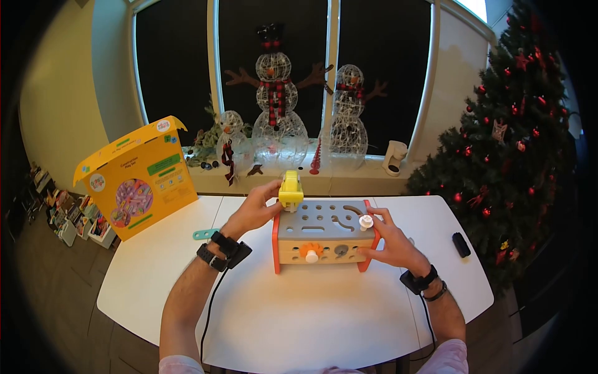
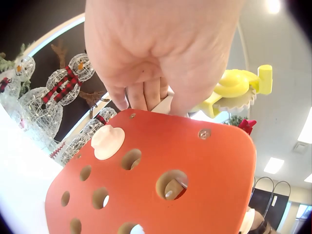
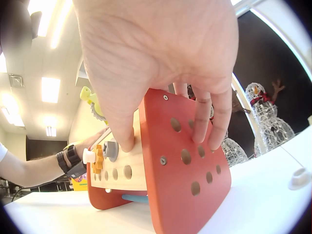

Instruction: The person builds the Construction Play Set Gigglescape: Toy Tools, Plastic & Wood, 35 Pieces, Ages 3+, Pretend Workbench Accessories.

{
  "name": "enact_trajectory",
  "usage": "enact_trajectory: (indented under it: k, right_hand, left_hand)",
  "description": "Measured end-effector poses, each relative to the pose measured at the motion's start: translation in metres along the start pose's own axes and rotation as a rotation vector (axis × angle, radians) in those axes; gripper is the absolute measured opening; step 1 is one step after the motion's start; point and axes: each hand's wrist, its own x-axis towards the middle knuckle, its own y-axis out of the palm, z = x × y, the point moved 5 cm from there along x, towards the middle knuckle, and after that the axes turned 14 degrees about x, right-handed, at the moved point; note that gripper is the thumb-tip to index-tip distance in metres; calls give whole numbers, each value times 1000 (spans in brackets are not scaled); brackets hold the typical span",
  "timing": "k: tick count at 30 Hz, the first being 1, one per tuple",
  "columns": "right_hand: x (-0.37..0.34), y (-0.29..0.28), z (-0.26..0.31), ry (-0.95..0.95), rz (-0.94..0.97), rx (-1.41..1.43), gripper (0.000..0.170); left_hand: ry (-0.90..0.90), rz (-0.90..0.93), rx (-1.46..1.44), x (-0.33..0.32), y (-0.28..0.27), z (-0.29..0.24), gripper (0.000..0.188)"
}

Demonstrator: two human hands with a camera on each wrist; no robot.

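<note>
A toy workbench (image 1: 324, 234) with a grey slotted top, wooden front and red side panels (image 2: 195, 165) stands on the table. At its upper left corner my left hand (image 1: 252, 212) pinches a yellow toy saw (image 1: 291, 190), fingers and thumb meeting over the panel's top edge. The saw's toothed pale blade (image 2: 239, 101) shows beside the thumb; the exact grip is hidden. My right hand (image 1: 395, 243) holds the bench's right end, thumb on the wooden front, fingers down the red panel (image 3: 170, 161). A white screw (image 1: 366, 222) stands up from the top near that hand.
An orange gear with a white knob (image 1: 312, 256) and a grey nut (image 1: 341, 250) sit on the front. A teal strip (image 1: 205, 234) and a yellow box (image 1: 134, 177) are at left, a black object (image 1: 461, 245) at right. Cables trail from both wrists.
</note>
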Motion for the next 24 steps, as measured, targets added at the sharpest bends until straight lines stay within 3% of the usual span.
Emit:
enact_trajectory:
  k: [4, 14, 16, 19, 24]
  right_hand:
    - [0, 0, -4, -71, -10, -42, 82]
    - [1, 1, 0, -4, 4, -7, 80]
    - [1, 2, -4, -38, -11, -25, 81]
    - [1, 2, 0, 55, -9, 26, 83]
    - [-3, 1, -4, -4, 29, -49, 88]
  left_hand:
    - [-46, 0, 3, -2, 1, -5, 51]
    - [-37, -34, 2, -6, 1, -13, 56]
    - [30, -51, 167, -7, -3, -27, 47]
    - [42, -92, 138, -6, 0, -24, 42]
    - [9, -69, 120, -10, 5, -17, 50]
